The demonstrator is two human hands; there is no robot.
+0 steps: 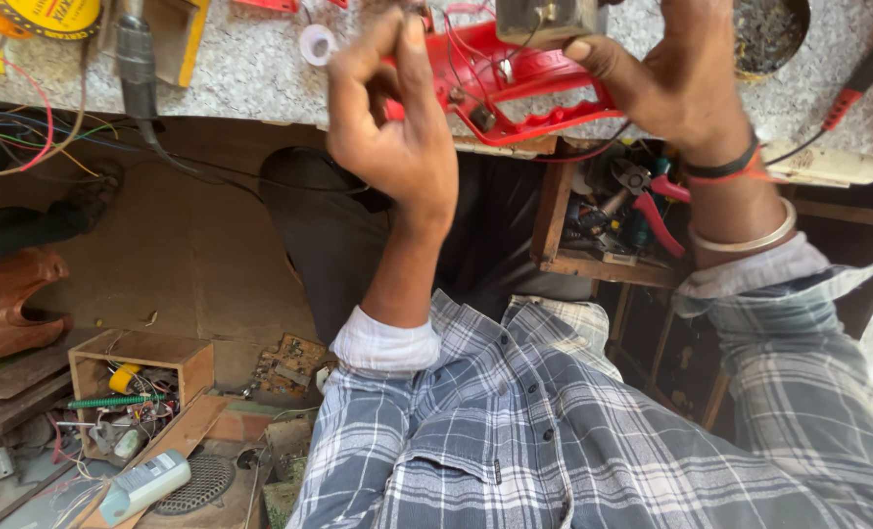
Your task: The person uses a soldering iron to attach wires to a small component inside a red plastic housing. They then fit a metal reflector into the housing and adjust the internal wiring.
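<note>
The blue-and-white checked shirt sleeves [554, 431] are filling the bottom of the view, rolled back at both wrists. Beyond them the left hand [397, 127] is hovering at the edge of the speckled grey stone worktop [250, 69], its fingertips pinched narrowly together as if on something very small, though what, if anything, is sitting between them cannot be made out. The right hand [671, 83] is gripping the red moulded plastic housing [515, 83], which is lying on the worktop with part of it overhanging the edge, thin red wires [471, 44] trailing from it and a grey metal block [546, 20] sitting at its far side. Because the pinch is happening right over the drop, anything small slipping from the fingers is likely heading for the cluttered floor [191, 255] below and getting lost. The loose wires are risking a snag or a torn joint if the housing is twisted. A small white ring [317, 43] is lying near the edge, where a knock from the left hand could sweep it off.
</note>
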